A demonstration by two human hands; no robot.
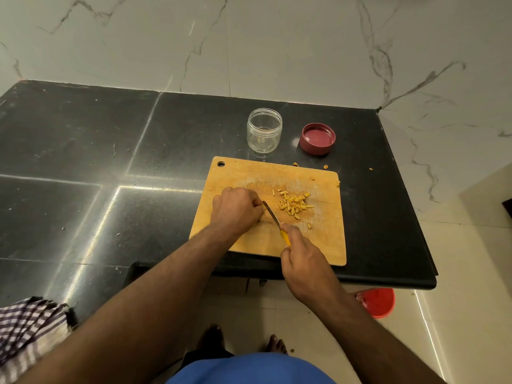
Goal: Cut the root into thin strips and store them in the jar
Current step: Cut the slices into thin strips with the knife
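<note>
Cut strips: short yellow-orange sticks, loosely piled right of centre on the wooden cutting board, a few strays near its edges. Left hand is on the board, fingers curled down; uncut root under it is hidden. Right hand grips the yellow-handled knife. Clear jar is open, behind the board on the black table, red lid beside it. No readable labels.

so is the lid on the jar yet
No, the red lid lies upturned on the counter to the right of the open jar.
</note>
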